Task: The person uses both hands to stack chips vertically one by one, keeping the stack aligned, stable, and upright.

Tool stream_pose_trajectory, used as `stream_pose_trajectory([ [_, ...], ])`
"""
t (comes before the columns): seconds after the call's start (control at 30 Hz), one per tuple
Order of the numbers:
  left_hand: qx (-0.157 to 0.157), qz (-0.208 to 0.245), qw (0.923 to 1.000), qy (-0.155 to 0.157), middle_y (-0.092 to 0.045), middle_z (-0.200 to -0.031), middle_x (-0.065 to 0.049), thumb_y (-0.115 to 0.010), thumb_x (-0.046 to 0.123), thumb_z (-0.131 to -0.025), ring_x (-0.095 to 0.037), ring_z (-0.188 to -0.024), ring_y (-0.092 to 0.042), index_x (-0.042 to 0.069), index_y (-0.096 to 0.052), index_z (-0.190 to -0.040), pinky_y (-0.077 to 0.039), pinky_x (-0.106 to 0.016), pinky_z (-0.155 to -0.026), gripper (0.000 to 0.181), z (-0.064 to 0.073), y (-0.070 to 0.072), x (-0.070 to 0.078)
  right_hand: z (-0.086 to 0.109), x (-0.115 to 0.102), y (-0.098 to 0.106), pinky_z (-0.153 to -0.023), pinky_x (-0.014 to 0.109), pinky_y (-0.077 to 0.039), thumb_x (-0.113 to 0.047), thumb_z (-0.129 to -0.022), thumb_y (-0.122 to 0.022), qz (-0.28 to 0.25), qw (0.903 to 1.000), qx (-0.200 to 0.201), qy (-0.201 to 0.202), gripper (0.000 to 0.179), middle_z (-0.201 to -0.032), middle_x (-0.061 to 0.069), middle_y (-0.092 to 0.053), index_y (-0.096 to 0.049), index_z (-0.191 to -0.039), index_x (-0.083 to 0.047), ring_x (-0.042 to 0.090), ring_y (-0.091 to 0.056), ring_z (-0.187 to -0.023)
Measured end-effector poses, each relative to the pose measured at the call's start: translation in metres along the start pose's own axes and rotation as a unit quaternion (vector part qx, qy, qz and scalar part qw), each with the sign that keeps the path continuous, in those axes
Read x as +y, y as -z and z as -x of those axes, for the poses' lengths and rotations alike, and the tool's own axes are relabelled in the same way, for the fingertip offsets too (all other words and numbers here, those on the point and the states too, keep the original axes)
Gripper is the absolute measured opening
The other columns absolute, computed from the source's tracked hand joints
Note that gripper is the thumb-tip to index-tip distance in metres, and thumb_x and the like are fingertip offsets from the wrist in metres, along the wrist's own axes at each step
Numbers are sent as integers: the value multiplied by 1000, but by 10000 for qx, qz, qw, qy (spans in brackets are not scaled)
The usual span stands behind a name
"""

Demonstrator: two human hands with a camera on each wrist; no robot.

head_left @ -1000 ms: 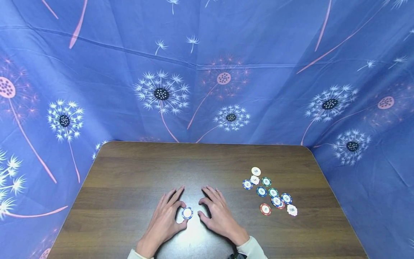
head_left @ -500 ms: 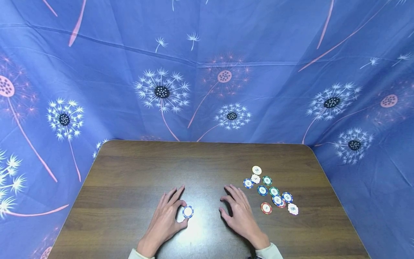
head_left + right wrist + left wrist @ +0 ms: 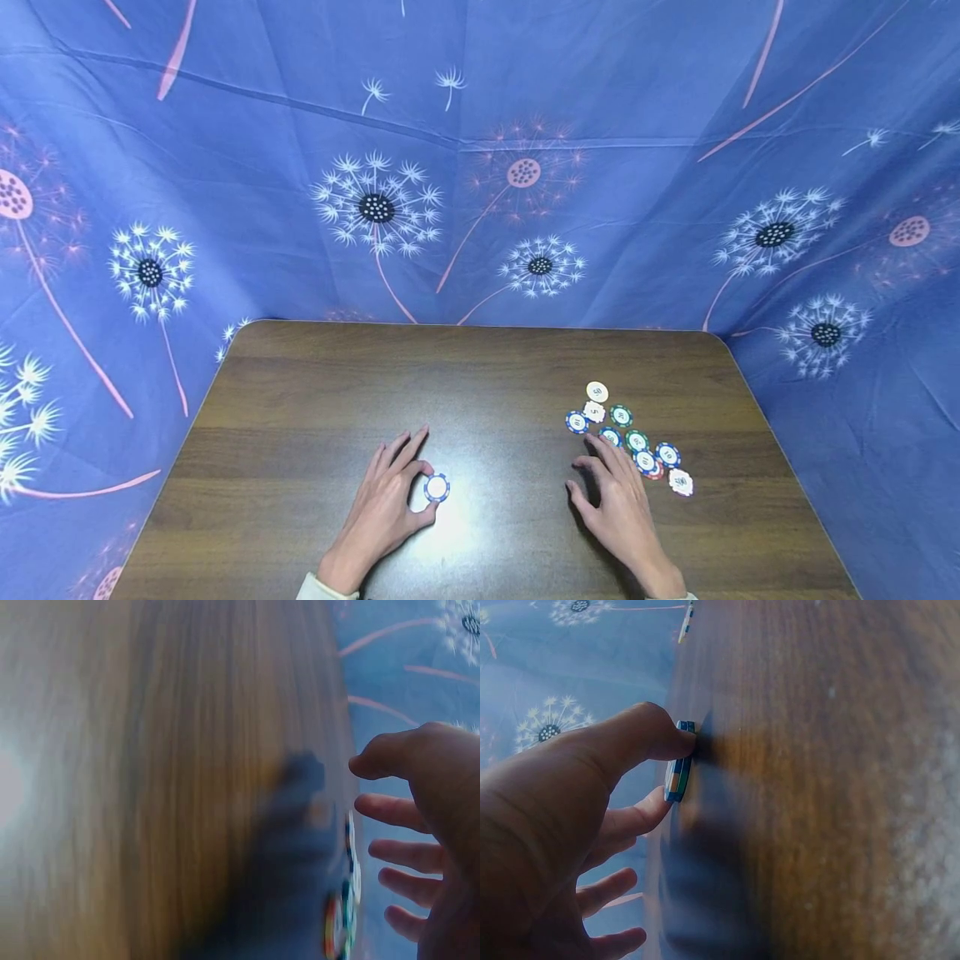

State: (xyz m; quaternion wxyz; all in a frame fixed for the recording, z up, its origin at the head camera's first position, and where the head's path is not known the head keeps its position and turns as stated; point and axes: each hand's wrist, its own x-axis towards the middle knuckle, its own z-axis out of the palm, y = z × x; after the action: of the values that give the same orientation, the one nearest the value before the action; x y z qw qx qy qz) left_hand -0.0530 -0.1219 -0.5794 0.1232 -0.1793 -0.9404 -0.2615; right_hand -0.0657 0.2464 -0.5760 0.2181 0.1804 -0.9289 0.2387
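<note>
My left hand [image 3: 377, 510] rests low over the table, its thumb and index finger pinching the rim of a blue-edged white poker chip [image 3: 437, 487]. In the left wrist view the edge looks like a short stack of chips [image 3: 676, 780], the upper one blue and the lower one showing green. My right hand [image 3: 621, 510] hovers over the near left side of the scattered chips, with thumb and fingers apart and nothing between them. Its fingertips overlap a blue chip [image 3: 611, 436] in the head view. The hand hides the red chip there; a red edge [image 3: 329, 926] shows in the right wrist view.
Several loose chips lie on the right of the brown wooden table [image 3: 315, 375]: a plain white one [image 3: 597, 392], a green one [image 3: 620, 416], a blue one [image 3: 667, 454] and a white one [image 3: 681, 482]. A blue dandelion-print cloth [image 3: 450, 208] surrounds the table's back and sides.
My right hand has moved right, away from beside the left hand, to the scattered chips. The left hand stays in place with its chips.
</note>
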Motion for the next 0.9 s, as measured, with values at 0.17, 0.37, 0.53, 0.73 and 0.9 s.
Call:
stream_pose_trajectory([
  [0.17, 9, 0, 10000, -5, -51, -163, -10, -94, 29, -66, -43, -145, -51, 19, -73, -94, -37, -73, -116, 36, 0, 1, 0, 6, 14, 15, -108, 67, -38, -11, -72, -91, 194, 9993, 73, -306, 35, -140, 25, -65, -76, -103, -5, 52, -55, -132],
  [0.37, 22, 0, 10000, -29, -51, -164, -10, -94, 28, -66, -43, -144, -52, 19, -73, -93, -37, -74, -115, 36, -1, 1, 1, 13, 30, 26, -106, 72, -38, -16, -67, -92, 460, 9977, 169, -465, 40, -139, 28, -63, -75, -102, -5, 55, -52, -132],
  [0.53, 0, -1, 10000, 8, -51, -164, -11, -94, 29, -66, -43, -144, -51, 19, -73, -93, -37, -73, -116, 36, -1, 2, 1, 19, 42, 28, -107, 74, -36, -21, -63, -92, 741, 9956, 186, -544, 44, -140, 31, -60, -74, -100, -5, 55, -50, -131],
  [0.73, -14, 32, 10000, 42, -51, -164, -11, -95, 28, -66, -42, -145, -51, 18, -73, -93, -37, -73, -117, 36, 0, 2, 3, 21, 46, 32, -108, 77, -35, -23, -64, -93, 906, 9934, -31, -705, 42, -141, 34, -57, -73, -96, -4, 58, -48, -131],
  [0.9, -20, -26, 10000, 29, -51, -164, -11, -95, 28, -66, -42, -144, -52, 18, -74, -93, -37, -72, -117, 36, 0, 1, 2, 21, 48, 33, -109, 75, -34, -23, -64, -92, 964, 9927, 0, -722, 41, -140, 34, -57, -73, -95, -4, 58, -49, -130],
])
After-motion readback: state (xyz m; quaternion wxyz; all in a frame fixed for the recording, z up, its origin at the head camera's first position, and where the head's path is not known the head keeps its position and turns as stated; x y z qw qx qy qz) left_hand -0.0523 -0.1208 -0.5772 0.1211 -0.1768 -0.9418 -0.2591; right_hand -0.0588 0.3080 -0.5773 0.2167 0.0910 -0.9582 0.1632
